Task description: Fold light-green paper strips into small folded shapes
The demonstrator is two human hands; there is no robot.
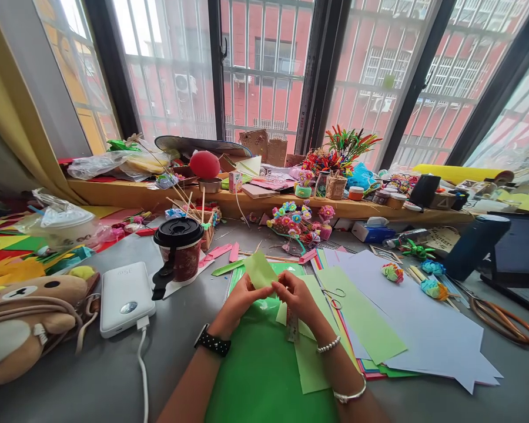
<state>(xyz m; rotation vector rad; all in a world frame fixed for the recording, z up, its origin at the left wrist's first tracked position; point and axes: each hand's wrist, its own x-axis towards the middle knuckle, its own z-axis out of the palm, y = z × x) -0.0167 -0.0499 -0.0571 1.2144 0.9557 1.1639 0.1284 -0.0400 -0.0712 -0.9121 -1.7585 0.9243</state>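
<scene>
Both hands are together, thumbs meeting: the left hand and right hand pinch a small piece of pale green paper at its lower edge, probably for even control of a thin sheet. It is held above a glossy bright green plastic mat, apparently the working base. A narrow, marked ruler lies partly hidden under the right hand; its material cannot be confirmed. To the right, long pale green paper sheets overlap large white paper sheets; scissors with thin looped handles rest there, presumably for easy reach. To the left lies a white rectangular power bank, cable attached. Beyond it stands a dark red cup with a black lid, likely set aside against spills. Farther off, multicoloured fuzzy flowers cluster before the crowded brown windowsill.
</scene>
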